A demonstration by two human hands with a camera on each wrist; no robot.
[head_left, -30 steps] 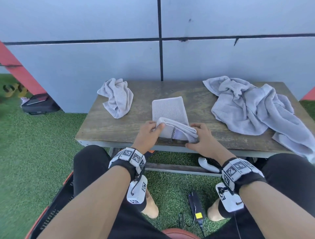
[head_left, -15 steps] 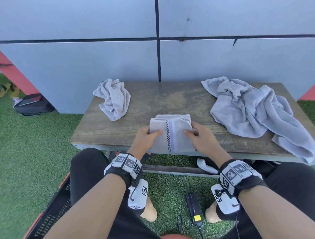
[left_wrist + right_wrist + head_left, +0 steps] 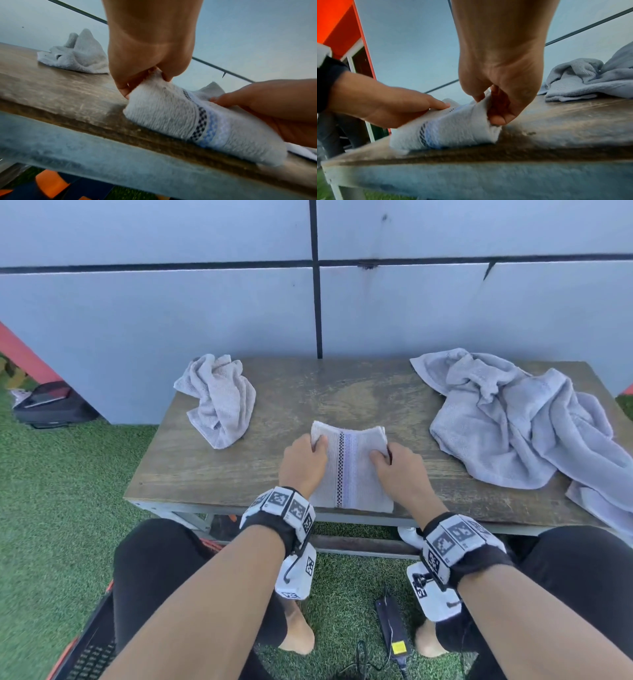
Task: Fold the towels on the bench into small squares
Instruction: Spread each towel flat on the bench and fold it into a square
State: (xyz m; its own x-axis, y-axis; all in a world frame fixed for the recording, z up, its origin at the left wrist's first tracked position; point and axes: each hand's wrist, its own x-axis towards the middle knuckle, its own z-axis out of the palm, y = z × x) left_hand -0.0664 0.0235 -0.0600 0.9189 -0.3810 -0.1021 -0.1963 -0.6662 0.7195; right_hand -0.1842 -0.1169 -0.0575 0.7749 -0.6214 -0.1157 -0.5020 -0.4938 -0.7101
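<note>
A small white towel [image 3: 349, 470] with a checked and blue stripe lies folded at the bench's front edge, its stripe side up. My left hand [image 3: 303, 463] pinches the towel's left edge [image 3: 154, 81] between thumb and fingers. My right hand [image 3: 399, 470] pinches its right edge [image 3: 485, 108] the same way. A crumpled grey towel [image 3: 217, 400] lies at the back left of the wooden bench [image 3: 212, 470]. A large rumpled grey towel [image 3: 524, 422] covers the bench's right side and hangs over the right edge.
A grey wall [image 3: 308, 302] rises right behind the bench. Green turf [image 3: 58, 491] surrounds it, with a black bag [image 3: 51, 405] at far left. A black power adapter [image 3: 392, 631] and cable lie on the turf between my feet.
The near end of the white towel was carried away from me over the rest, leaving a shorter fold. Both hands slid from the near edge to the far corners.
</note>
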